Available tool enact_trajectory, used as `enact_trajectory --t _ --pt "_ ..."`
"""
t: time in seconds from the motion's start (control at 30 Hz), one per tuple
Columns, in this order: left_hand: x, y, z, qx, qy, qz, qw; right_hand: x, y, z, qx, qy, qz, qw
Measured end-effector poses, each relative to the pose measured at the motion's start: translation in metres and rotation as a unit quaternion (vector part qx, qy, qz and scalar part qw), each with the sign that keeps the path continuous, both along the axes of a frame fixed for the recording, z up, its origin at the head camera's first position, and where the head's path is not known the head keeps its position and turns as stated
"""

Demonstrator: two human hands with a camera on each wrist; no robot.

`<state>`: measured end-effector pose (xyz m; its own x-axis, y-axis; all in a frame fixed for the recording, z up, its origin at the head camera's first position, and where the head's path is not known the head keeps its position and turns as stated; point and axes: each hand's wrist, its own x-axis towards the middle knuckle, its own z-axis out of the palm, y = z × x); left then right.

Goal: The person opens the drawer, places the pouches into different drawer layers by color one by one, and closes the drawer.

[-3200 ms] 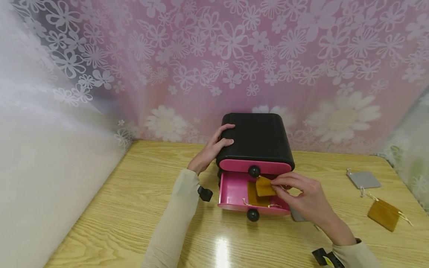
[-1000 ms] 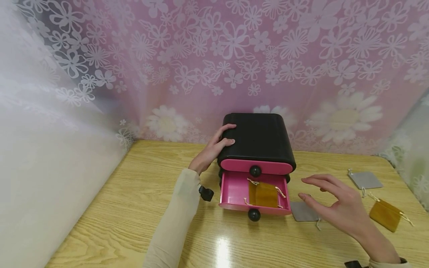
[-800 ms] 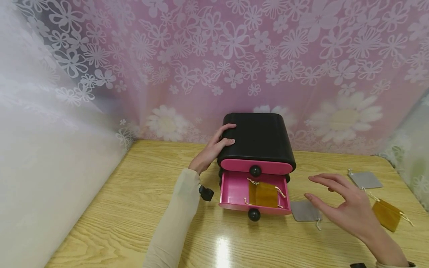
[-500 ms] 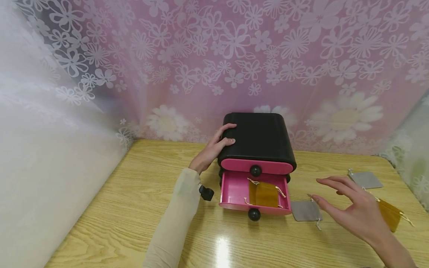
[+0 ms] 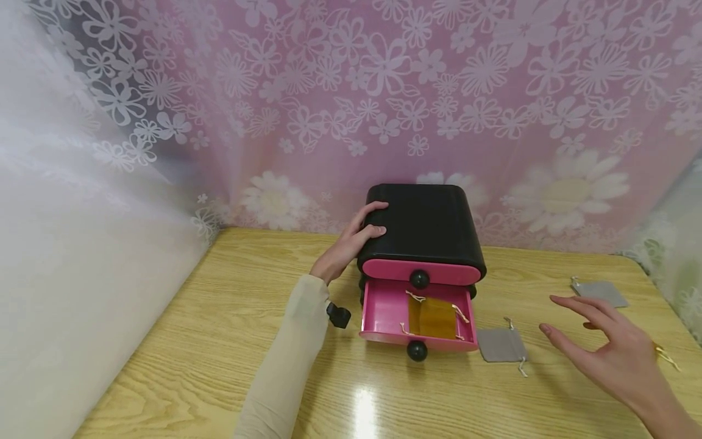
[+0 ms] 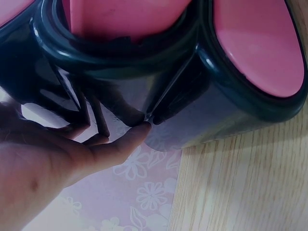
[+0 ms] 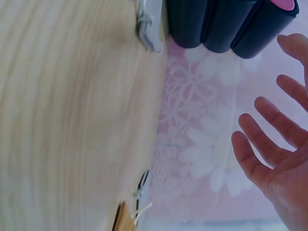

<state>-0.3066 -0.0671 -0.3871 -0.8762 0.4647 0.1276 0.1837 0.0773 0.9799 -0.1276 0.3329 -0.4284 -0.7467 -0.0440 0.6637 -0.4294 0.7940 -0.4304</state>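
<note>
My left hand (image 5: 344,249) rests on the left side of a black drawer unit (image 5: 422,222), thumb and fingers lying on its casing; the left wrist view shows its fingertips against the glossy wall. Under the pink-fronted top drawer, a pink drawer (image 5: 381,308) is pulled out, with overlapping mustard drawstring pouches (image 5: 440,318) in its right half. My right hand (image 5: 616,347) hovers over the table to the right, fingers apart, holding nothing. It covers most of another mustard pouch (image 7: 126,221), seen at the bottom of the right wrist view.
A grey drawstring pouch (image 5: 501,345) lies beside the pulled-out drawer's right front corner. Another grey pouch (image 5: 606,292) lies farther right, beyond my right hand. A floral curtain (image 5: 307,122) hangs behind the wooden table (image 5: 247,292).
My right hand let go of a mustard pouch, which now lies in the drawer, then moved right past the near grey pouch. My left hand stays on the unit.
</note>
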Motion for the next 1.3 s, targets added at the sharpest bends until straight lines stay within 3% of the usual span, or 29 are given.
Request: enact_trajectory --t 0.47,1.07,1.3 --pt "0.000 0.001 0.001 0.001 -0.002 -0.001 1.0000 0.003 0.033 -0.011 0.019 -0.030 -0.068 0.9971" --pt "0.001 0.000 0.001 -0.002 -0.003 -0.003 1.0000 0.009 0.067 -0.034 0.030 -0.123 -0.140 0.9820" --pt "0.001 0.000 0.001 -0.001 -0.004 0.000 1.0000 0.008 0.076 -0.038 0.026 -0.192 -0.156 0.9685"
